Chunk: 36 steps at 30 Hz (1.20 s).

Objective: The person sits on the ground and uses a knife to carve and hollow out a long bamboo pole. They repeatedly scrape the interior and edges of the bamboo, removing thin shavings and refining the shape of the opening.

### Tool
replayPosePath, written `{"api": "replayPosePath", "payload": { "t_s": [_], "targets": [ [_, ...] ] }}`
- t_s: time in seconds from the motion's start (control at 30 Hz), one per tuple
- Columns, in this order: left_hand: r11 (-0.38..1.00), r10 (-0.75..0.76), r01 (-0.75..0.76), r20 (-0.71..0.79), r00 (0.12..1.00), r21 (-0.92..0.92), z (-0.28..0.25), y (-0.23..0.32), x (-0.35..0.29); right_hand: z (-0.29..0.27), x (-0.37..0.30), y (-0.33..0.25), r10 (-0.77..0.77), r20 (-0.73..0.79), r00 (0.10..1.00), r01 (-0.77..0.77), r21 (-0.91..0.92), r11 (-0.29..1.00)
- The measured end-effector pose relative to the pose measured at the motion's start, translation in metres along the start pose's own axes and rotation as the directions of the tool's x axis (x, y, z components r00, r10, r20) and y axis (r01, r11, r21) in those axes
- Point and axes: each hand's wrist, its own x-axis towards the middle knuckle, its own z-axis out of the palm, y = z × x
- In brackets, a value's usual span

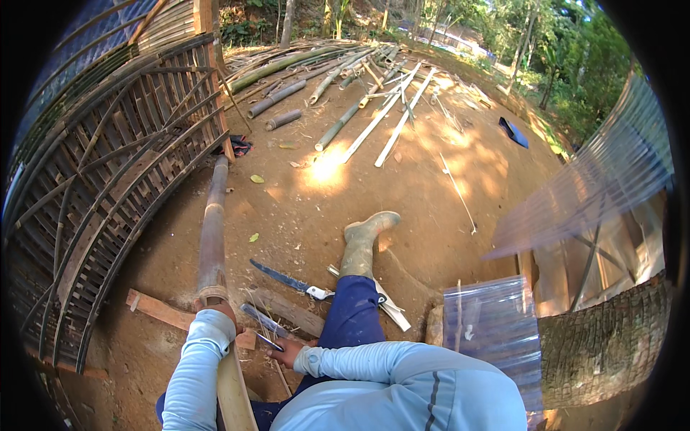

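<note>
A thick brown bamboo pole (213,237) runs away from my body along the ground, its near part pale and split open. My left hand (223,313) is closed round it at a joint. My right hand (290,353) is closed on a slim dark object with a shiny pale edge (270,340); its exact kind is too small to tell. Beyond that hand lies a short blue-grey tube (263,320), beside a brown log (291,311). A curved saw (279,275) with a pale handle rests on the soil, its rear end by my right leg.
My muddy boot (360,248) stands ahead. A slatted bamboo frame (108,165) rises at left. Cut bamboo poles (338,128) and pale strips (405,118) lie at the back. Clear corrugated sheet (492,327) and a tree trunk (604,345) are at right; a flat board (162,309) lies near left.
</note>
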Motion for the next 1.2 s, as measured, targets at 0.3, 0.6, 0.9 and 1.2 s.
{"api": "replayPosePath", "payload": {
  "t_s": [0.3,0.6,0.9,1.2],
  "targets": [
    [1.0,0.002,-0.001,-0.045,0.999,0.022,0.012,-0.006,0.008,0.002,-0.009,0.001,-0.016,0.02,1.0,0.017,-0.023,1.0],
    [0.982,0.057,-0.059,0.018,0.998,0.18,-0.028,0.007,-0.043,0.004,-0.01,0.016,-0.079,-0.02,0.997,0.076,-0.125,0.989],
    [0.954,0.071,-0.107,0.135,0.988,0.28,-0.025,0.006,-0.044,-0.009,-0.009,0.016,0.041,0.002,0.999,-0.04,-0.105,0.994],
    [0.948,0.145,-0.178,0.141,0.979,0.262,0.001,0.006,-0.061,-0.003,-0.008,0.023,0.006,-0.038,0.999,-0.009,-0.085,0.996]
  ]
}}
